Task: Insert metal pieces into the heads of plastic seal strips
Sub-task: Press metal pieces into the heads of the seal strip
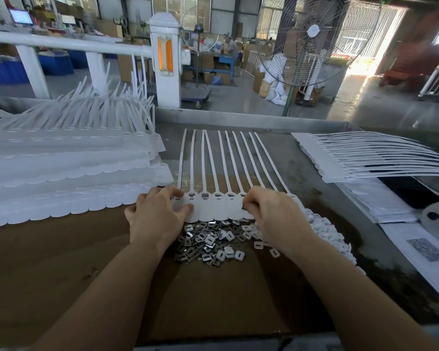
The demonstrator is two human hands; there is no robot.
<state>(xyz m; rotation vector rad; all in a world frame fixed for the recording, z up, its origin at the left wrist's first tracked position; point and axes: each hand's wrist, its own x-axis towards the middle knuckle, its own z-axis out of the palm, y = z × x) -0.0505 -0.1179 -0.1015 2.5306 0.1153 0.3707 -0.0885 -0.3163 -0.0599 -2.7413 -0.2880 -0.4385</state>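
The left hand (160, 214) lay spread, pinning the joined row of white plastic seal strips (213, 198) on the bench; the right hand (274, 214) pinched a small dark metal piece (244, 207) at a head. Just below both hands lay the heap of shiny square metal pieces (203, 245). A tilted piece could jam; a shifting row would cause it.
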